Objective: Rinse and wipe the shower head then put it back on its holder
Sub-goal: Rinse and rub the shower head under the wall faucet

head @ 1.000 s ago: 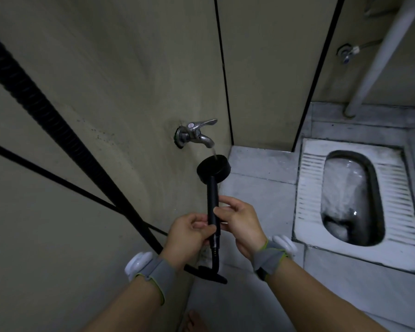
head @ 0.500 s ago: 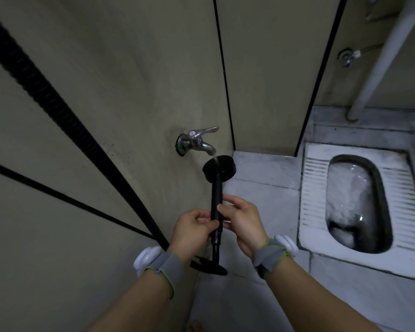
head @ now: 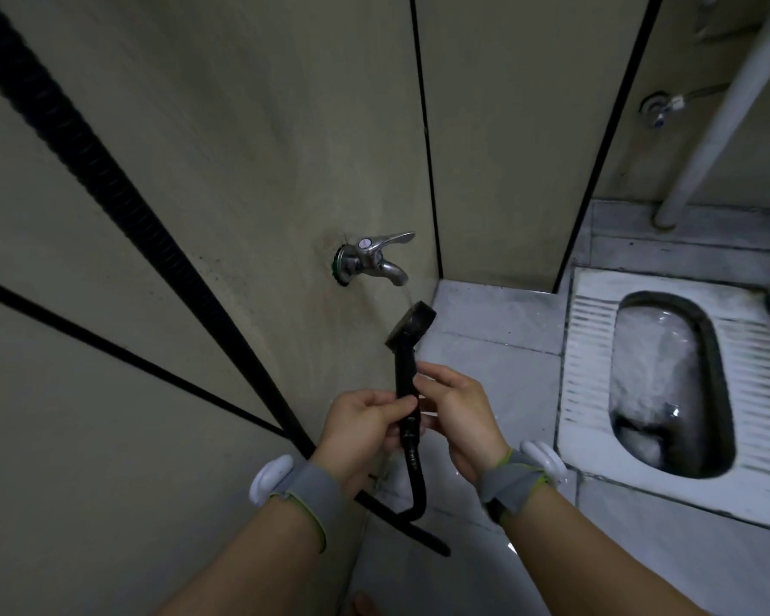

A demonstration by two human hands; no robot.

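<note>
One black shower head (head: 411, 327) is held by two hands. The left hand (head: 360, 422) and the right hand (head: 459, 415) both pinch its handle. Its round face sits above the hands, under one tap (head: 374, 259) with water running. One hose (head: 414, 486) hangs below them.

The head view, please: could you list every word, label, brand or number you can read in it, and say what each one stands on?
None can be read.
The tap has a small round badge on top of it, too small to make out.
The shower head, its hose and the wristbands show no writing.
</note>
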